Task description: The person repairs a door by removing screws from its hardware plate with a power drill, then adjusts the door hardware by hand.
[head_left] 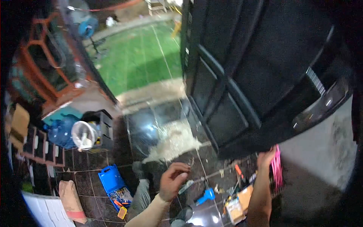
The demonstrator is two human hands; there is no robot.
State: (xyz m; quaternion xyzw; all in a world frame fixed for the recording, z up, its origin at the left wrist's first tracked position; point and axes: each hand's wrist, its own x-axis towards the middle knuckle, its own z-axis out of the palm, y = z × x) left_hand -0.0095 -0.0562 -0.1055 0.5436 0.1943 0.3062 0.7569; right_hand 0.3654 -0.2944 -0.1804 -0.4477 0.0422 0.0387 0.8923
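Note:
A large dark panelled door (pixel 227 87) stands open on the right side of the head view. My right hand (pixel 266 158) is at the door's near lower edge, with its fingers around that edge as far as I can see. Just beside it hangs a bundle of pink strands (pixel 277 170). My left hand (pixel 174 181) is in the air over the tiled floor, fingers loosely bent and thumb apart, holding nothing. Below and to its right lies a blue tool (pixel 205 196) resembling a heat gun or glue gun.
An open blue toolbox (pixel 113 181) with small parts lies left of my legs. A black crate (pixel 104 128), a white bucket (pixel 84 135) and a paper sack (pixel 71 200) stand further left. Cardboard boxes (pixel 242 200) sit at lower right. Past the doorway is a green floor (pixel 140 56).

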